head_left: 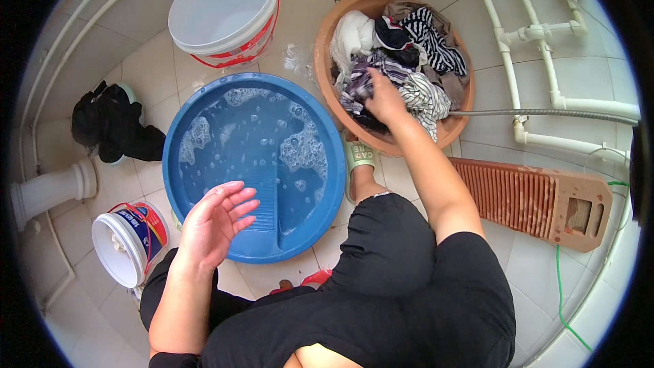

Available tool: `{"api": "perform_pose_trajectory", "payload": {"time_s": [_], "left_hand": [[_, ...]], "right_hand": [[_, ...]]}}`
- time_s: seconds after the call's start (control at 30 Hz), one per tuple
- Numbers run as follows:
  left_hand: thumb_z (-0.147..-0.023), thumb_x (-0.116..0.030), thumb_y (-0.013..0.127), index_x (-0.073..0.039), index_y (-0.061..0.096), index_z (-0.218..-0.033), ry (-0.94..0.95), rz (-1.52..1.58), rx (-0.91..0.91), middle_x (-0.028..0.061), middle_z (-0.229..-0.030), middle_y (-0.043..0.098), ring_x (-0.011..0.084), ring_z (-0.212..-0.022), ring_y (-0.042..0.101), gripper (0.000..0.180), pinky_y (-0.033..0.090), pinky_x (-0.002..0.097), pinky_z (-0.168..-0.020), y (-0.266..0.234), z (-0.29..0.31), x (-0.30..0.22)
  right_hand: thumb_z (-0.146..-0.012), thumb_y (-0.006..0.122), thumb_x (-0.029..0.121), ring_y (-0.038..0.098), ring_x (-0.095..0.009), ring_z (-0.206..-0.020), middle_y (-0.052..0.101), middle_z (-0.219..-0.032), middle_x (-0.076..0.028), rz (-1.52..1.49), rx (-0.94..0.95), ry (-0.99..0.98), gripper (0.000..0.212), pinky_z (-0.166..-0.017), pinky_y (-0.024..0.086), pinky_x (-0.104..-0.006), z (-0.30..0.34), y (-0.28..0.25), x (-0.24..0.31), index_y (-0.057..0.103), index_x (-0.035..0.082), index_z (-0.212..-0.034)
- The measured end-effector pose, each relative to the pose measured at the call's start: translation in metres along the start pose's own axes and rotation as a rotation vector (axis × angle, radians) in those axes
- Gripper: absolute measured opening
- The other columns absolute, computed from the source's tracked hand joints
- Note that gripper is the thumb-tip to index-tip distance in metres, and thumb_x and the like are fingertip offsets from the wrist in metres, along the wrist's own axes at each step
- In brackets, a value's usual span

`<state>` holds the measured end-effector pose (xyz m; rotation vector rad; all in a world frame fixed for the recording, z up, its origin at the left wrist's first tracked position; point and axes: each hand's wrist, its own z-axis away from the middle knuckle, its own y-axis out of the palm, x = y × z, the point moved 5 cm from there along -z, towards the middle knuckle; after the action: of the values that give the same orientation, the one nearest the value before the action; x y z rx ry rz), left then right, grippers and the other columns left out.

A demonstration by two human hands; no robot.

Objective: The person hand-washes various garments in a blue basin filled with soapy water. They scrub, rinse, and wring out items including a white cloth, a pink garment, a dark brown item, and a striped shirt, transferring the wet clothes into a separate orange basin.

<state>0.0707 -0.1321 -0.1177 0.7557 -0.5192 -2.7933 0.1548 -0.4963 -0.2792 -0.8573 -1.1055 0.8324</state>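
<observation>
My left hand (216,221) hovers over the near part of a round blue basin (322,228), its fingers stretched out and slightly apart, holding nothing. Soapy water (231,143) with patches of white foam fills that basin, and a ribbed washboard surface (260,197) shows at its near side. Reaching out to the far right, my right hand (387,101) grips a purple-and-white striped garment (360,87) in an orange-brown basin (328,68). Around it are heaped a white cloth (352,33), a black-and-white striped garment (436,44) and other clothes. Part of the gripped cloth is hidden by my fingers.
A large white bucket (221,10) stands beyond the blue basin. To the left are black clothes (112,123) on a stool and a small bucket (114,249). A brown washboard (504,194) lies at right, near white pipes (507,68) and a grey hose (545,114).
</observation>
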Motion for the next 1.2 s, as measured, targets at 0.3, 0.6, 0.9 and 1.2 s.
{"api": "perform_pose_trajectory", "payload": {"time_s": [0.3, 0.6, 0.9, 1.2], "left_hand": [[-0.089, -0.026, 0.045, -0.002, 0.052, -0.11, -0.001, -0.012, -0.018, 0.0141, -0.107, 0.058, 0.0248, -0.096, 0.058, 0.032, 0.048, 0.0347, -0.079, -0.001, -0.007, -0.003], [-0.089, -0.025, 0.045, -0.002, 0.052, -0.109, -0.024, -0.003, -0.048, 0.0148, -0.107, 0.058, 0.025, -0.095, 0.058, 0.032, 0.048, 0.0351, -0.079, -0.005, -0.001, 0.003], [-0.089, -0.025, 0.044, -0.002, 0.052, -0.109, -0.018, -0.029, -0.012, 0.0144, -0.106, 0.058, 0.0243, -0.095, 0.058, 0.031, 0.048, 0.0344, -0.079, 0.004, -0.008, 0.001], [-0.089, -0.026, 0.045, -0.002, 0.05, -0.11, 0.013, -0.068, 0.029, 0.0141, -0.108, 0.057, 0.0229, -0.097, 0.057, 0.032, 0.047, 0.0333, -0.08, 0.003, 0.017, 0.002]], "right_hand": [[-0.066, 0.064, 0.014, 0.055, -0.033, -0.1, 0.057, -0.108, -0.019, 0.461, 0.515, -0.112, 0.044, -0.084, 0.046, -0.0374, -0.054, 0.096, -0.015, 0.056, 0.005, -0.109], [-0.059, 0.072, 0.031, 0.044, -0.032, -0.103, 0.052, -0.106, -0.014, 0.199, -0.249, -0.141, 0.04, -0.086, 0.038, -0.0423, -0.03, -0.004, 0.019, 0.061, 0.006, -0.089], [-0.081, 0.047, 0.017, 0.036, -0.032, -0.122, 0.043, -0.129, -0.017, 0.738, 0.327, -0.287, 0.035, -0.102, 0.025, -0.0428, -0.033, 0.109, -0.049, 0.057, 0.0, -0.11], [-0.071, 0.063, 0.023, 0.058, -0.034, -0.087, 0.061, -0.089, -0.021, -0.17, 0.12, -0.051, 0.033, -0.078, 0.045, -0.0375, -0.04, 0.028, -0.026, 0.058, -0.002, -0.092]]}}
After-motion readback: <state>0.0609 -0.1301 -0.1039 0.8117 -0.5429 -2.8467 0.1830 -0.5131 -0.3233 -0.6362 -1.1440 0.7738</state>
